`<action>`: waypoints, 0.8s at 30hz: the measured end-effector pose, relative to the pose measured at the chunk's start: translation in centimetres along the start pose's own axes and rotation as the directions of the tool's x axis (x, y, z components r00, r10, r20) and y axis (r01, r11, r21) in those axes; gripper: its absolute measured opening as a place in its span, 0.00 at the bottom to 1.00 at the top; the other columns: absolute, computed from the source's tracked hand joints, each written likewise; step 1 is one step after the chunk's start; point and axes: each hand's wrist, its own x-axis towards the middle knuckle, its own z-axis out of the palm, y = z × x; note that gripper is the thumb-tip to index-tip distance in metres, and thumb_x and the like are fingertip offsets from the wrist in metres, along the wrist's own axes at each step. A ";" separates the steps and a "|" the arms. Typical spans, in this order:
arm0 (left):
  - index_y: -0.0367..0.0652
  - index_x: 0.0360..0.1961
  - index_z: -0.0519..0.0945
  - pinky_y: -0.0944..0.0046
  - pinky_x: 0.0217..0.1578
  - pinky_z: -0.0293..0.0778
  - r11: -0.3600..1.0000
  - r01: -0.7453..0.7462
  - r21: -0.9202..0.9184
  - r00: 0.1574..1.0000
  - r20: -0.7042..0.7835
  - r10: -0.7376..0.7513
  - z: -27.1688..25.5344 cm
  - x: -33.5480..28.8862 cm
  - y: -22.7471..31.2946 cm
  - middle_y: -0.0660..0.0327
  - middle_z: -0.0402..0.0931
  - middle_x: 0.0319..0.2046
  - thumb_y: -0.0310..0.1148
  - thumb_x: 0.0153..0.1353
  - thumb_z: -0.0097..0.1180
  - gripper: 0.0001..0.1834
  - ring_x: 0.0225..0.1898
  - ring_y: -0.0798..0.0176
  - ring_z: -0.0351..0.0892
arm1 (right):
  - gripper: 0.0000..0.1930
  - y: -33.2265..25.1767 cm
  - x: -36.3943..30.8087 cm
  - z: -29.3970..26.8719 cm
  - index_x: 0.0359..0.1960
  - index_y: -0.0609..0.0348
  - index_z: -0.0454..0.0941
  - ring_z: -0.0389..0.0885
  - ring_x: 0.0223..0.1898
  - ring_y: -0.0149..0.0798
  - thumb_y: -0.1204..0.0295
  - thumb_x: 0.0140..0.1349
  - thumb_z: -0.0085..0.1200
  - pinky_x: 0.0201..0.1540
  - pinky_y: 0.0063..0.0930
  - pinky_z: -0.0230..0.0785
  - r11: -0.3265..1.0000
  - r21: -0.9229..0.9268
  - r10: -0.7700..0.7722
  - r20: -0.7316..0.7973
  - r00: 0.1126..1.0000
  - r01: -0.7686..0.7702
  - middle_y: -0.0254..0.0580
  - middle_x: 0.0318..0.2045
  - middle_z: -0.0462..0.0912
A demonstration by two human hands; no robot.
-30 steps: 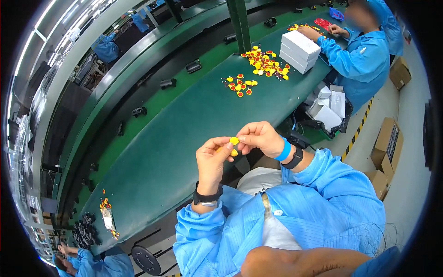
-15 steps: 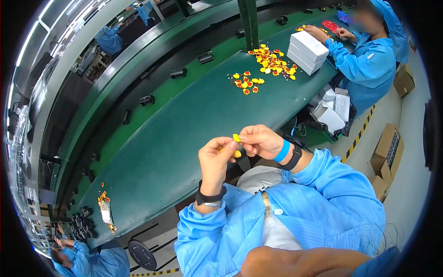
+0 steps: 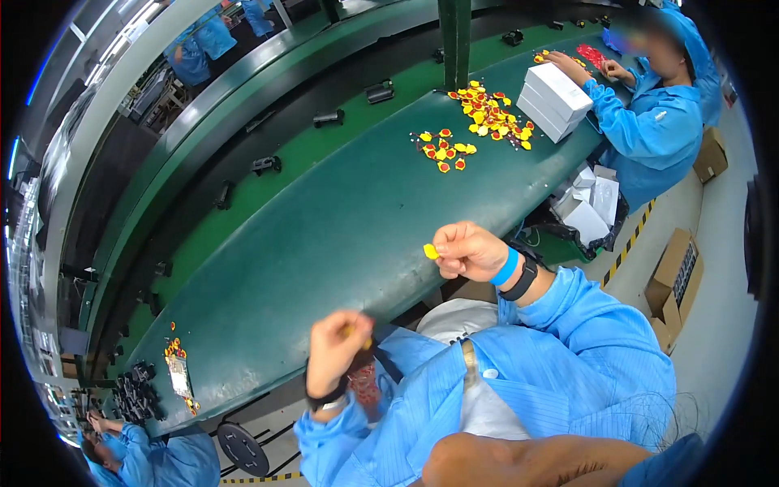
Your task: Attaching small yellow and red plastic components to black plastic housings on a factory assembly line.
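Note:
My right hand (image 3: pixel 472 252) is raised over the near edge of the green table, thumb and fingertips pinching a small flat yellow piece (image 3: pixel 431 252). My left hand (image 3: pixel 337 345), smeared by motion, is lower and to the left at the table's near edge. Its fingers are curled, and bits of yellow, seemingly another small piece (image 3: pixel 367 343), show among them. Beneath that hand a reddish, see-through bag-like thing (image 3: pixel 365 383) is partly visible by my sleeve.
Loose yellow-and-red pieces (image 3: pixel 491 115) lie on the far right of the table (image 3: pixel 324 243), beside stacked white boxes (image 3: pixel 554 97). A co-worker (image 3: pixel 661 130) sits there. Black parts (image 3: pixel 329 118) line the belt beyond. Another person (image 3: pixel 154 454) works at lower left, near a heap of black parts (image 3: pixel 138 394).
My hands have come apart. The left has swung down and left with the yellow in its fingers; the right has stayed nearly in place, keeping its yellow piece. The view has shifted slightly.

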 end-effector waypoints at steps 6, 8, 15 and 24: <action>0.36 0.25 0.78 0.71 0.25 0.70 0.917 0.381 0.116 0.920 -0.143 -0.364 -6.5 -9.8 -10.4 0.64 0.76 0.21 0.21 0.50 0.58 0.01 0.22 0.71 0.74 | 0.08 -0.2 1.4 -1.5 0.27 0.64 0.75 0.60 0.15 0.24 0.71 0.59 0.55 0.20 0.20 0.53 0.995 -0.099 -0.031 -0.131 0.991 0.018 0.32 0.14 0.69; 0.36 0.22 0.78 0.68 0.24 0.71 0.805 0.469 0.363 0.869 -0.354 -0.346 -7.2 -11.0 -17.0 0.63 0.77 0.20 0.22 0.46 0.60 0.02 0.22 0.70 0.75 | 0.08 -0.1 2.0 -1.7 0.27 0.64 0.75 0.60 0.15 0.24 0.71 0.59 0.56 0.19 0.19 0.52 0.986 -0.166 -0.062 -0.191 0.980 0.030 0.31 0.14 0.69; 0.39 0.34 0.81 0.54 0.42 0.73 0.266 0.659 0.704 0.735 -0.526 -0.428 -8.0 -10.1 -40.5 0.48 0.80 0.34 0.50 0.50 0.59 0.23 0.41 0.45 0.78 | 0.08 0.0 2.2 -1.7 0.27 0.63 0.74 0.60 0.15 0.24 0.72 0.60 0.54 0.19 0.18 0.52 0.935 -0.352 -0.123 -0.226 0.966 0.036 0.31 0.14 0.69; 0.42 0.40 0.80 0.57 0.47 0.71 0.322 0.549 0.772 0.777 -0.328 -0.537 -10.0 -5.9 -40.7 0.50 0.79 0.39 0.48 0.50 0.60 0.22 0.46 0.46 0.76 | 0.08 -0.7 1.7 -3.1 0.27 0.62 0.74 0.63 0.17 0.23 0.71 0.60 0.55 0.20 0.18 0.54 0.939 -0.337 -0.177 -0.318 0.931 0.064 0.32 0.17 0.71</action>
